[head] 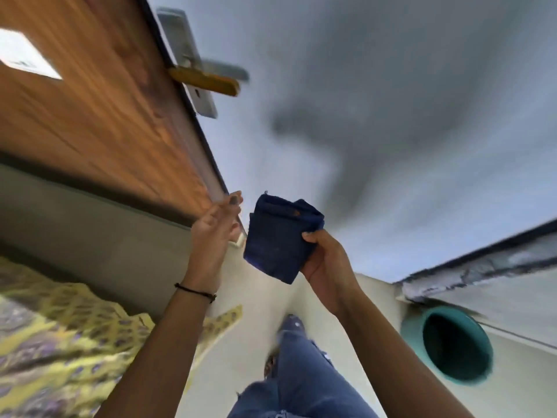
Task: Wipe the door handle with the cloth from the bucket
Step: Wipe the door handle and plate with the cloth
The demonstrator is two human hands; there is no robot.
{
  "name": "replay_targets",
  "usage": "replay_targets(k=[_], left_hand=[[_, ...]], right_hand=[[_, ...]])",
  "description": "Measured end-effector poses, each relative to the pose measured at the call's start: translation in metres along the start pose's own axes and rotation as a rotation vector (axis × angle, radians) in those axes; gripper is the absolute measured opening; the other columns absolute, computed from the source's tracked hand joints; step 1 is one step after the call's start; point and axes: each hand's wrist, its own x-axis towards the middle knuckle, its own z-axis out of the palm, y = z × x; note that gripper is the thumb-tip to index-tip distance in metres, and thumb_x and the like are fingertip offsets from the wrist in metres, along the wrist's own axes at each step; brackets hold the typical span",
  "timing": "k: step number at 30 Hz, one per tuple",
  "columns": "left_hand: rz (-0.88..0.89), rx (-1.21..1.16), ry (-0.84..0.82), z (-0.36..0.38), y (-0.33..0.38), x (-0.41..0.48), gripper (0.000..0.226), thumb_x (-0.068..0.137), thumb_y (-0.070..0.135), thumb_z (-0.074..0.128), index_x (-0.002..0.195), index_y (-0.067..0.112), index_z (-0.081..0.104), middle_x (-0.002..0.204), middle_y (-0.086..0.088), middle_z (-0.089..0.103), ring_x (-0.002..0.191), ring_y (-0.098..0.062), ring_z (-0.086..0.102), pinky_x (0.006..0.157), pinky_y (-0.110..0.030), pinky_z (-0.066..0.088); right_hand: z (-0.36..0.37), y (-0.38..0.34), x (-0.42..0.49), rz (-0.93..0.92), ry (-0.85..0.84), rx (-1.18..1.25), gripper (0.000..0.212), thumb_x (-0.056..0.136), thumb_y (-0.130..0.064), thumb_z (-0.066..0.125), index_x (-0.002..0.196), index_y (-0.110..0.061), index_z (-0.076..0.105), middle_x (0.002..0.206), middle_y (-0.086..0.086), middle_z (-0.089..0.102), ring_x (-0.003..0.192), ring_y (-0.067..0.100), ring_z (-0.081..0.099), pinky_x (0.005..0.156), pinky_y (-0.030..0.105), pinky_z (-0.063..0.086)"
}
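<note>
Right hand (327, 263): raised, thumb and fingers pinching one edge of the cloth (278, 239), a folded dark blue square that stands up and to the left of the palm, clear of everything else. Left hand (215, 229): raised just left of the cloth, not touching it, fingers loosely spread and empty, dark polish on the nails, fingertips near the lower corner of the door (99, 110). Thin black wristband (196, 292) below that hand. Door: brown wood grain, edge-on, running up and away from the left hand. Door handle (208, 78): metal lever on a silver plate, well above both hands, blurred, untouched. Bucket (452, 346): teal, round, open mouth toward the camera, below and to the right of the right hand, against the wall base. Jeans-clad leg (297, 372) below, between the forearms. Yellow patterned fabric (60, 336) below and left of the left forearm.
</note>
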Motion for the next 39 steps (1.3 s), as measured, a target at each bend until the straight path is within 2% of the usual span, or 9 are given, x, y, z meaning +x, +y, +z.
replay_targets(k=[5,8,12,15,17,22,28,31,39], left_hand=[[0.209,0.245,0.206,-0.041,0.045,0.067,0.031,0.096,0.029,0.051,0.125,0.025,0.057,0.113,0.004,0.065,0.093,0.002,0.063,0.083,-0.017,0.049],[0.405,0.422,0.285,-0.057,0.072,0.108,0.046,0.096,0.031,0.049,0.14,0.019,0.042,0.139,-0.004,0.049,0.122,-0.03,0.052,0.103,-0.041,0.045],[0.68,0.551,0.335,-0.074,0.102,0.162,0.054,0.098,0.026,0.048,0.147,0.015,0.03,0.156,-0.003,0.024,0.143,-0.014,0.025,0.115,-0.041,0.03],[0.85,0.687,0.341,-0.084,0.114,0.195,0.06,0.096,0.02,0.05,0.149,0.007,0.024,0.159,-0.015,0.012,0.148,-0.025,0.012,0.118,-0.047,0.022],[0.921,0.767,0.339,-0.091,0.117,0.216,0.062,0.095,0.018,0.051,0.148,0.004,0.023,0.157,-0.021,0.011,0.148,-0.032,0.009,0.12,-0.05,0.014],[1.088,0.885,0.262,-0.118,0.115,0.27,0.065,0.095,0.022,0.05,0.147,0.0,0.019,0.152,-0.033,0.009,0.146,-0.034,0.002,0.12,-0.051,0.008],[1.382,1.003,0.084,-0.148,0.116,0.316,0.083,0.092,0.036,0.048,0.15,0.025,-0.01,0.155,0.002,-0.029,0.145,-0.017,-0.021,0.119,-0.042,-0.009],[1.446,1.009,0.05,-0.152,0.116,0.324,0.085,0.09,0.038,0.049,0.151,0.025,-0.009,0.155,0.003,-0.03,0.145,-0.017,-0.023,0.118,-0.041,-0.012],[1.51,0.993,0.042,-0.153,0.112,0.335,0.077,0.094,0.042,0.039,0.151,0.024,-0.01,0.155,-0.001,-0.031,0.144,-0.017,-0.026,0.116,-0.04,-0.017]], right_hand=[[0.061,-0.026,0.055,-0.225,0.054,-0.061,0.034,0.085,-0.011,0.05,0.115,-0.017,0.064,0.109,0.003,0.069,0.103,0.017,0.062,0.086,0.033,0.047],[0.109,-0.053,0.077,-0.57,0.177,-0.223,0.017,0.093,-0.004,0.049,0.104,-0.015,0.058,0.093,-0.003,0.065,0.087,0.002,0.062,0.074,0.016,0.048],[0.172,-0.08,0.111,-1.05,0.295,-0.481,0.019,0.09,-0.002,0.052,0.101,-0.018,0.049,0.079,-0.014,0.053,0.066,-0.003,0.048,0.062,0.007,0.039],[0.205,-0.076,0.15,-1.134,0.356,-0.636,0.028,0.088,-0.006,0.053,0.116,-0.008,0.053,0.108,0.001,0.064,0.094,0.007,0.059,0.08,0.01,0.044],[0.216,-0.06,0.178,-1.189,0.314,-0.842,0.029,0.086,-0.011,0.055,0.115,-0.015,0.053,0.126,0.007,0.06,0.118,0.021,0.055,0.1,0.028,0.044],[0.229,-0.024,0.222,-1.083,0.387,-1.668,0.026,0.092,-0.031,0.054,0.115,-0.019,0.061,0.141,0.008,0.054,0.137,0.028,0.042,0.115,0.049,0.022],[0.249,-0.032,0.216,-0.926,0.443,-1.631,0.041,0.098,-0.042,0.033,0.108,-0.02,0.066,0.144,0.006,0.051,0.137,0.026,0.04,0.113,0.043,0.027],[0.271,-0.023,0.232,-0.962,0.633,-1.776,0.019,0.093,-0.021,0.053,0.107,-0.016,0.066,0.132,0.01,0.061,0.124,0.032,0.053,0.105,0.042,0.035],[0.239,-0.047,0.218,-0.868,0.858,-1.942,0.041,0.082,-0.026,0.06,0.123,-0.024,0.06,0.111,-0.002,0.069,0.105,0.024,0.063,0.095,0.036,0.023]])
